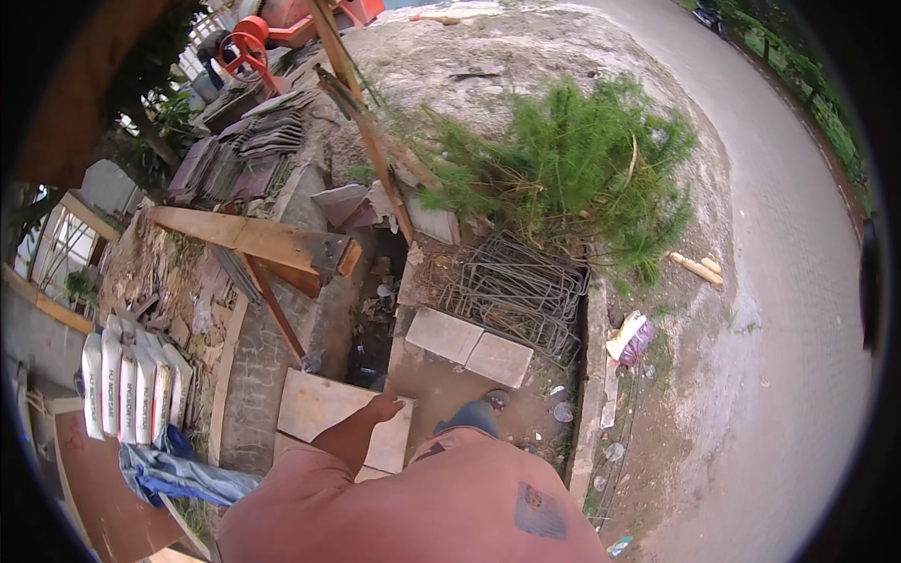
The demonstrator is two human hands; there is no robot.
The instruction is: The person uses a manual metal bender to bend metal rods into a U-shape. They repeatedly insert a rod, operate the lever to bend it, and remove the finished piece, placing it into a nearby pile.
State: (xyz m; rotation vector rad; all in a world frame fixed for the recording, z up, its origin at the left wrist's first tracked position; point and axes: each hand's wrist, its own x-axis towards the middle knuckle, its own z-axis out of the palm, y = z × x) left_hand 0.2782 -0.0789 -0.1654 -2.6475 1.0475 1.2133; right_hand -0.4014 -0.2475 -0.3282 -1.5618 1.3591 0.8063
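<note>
My left hand (383,407) reaches over a large pale floor tile (328,405) and is at its right-hand edge. Its fingers look closed on that edge, though they are small in the view. Below, another pale tile (383,456) shows partly, mostly covered by my arm and pink shirt. My right hand is out of sight behind my body. One foot in a sandal (496,400) stands on the bare ground, just below a pair of similar pale tiles (469,347) lying side by side.
Bent steel rebar frames (526,286) lie beyond the paired tiles, under a green leafy shrub (582,169). A dark trench (371,328) runs to the left. Wooden beams (244,235) slant above it. White bags (136,380) are stacked at far left; a paved road (798,328) curves along the right.
</note>
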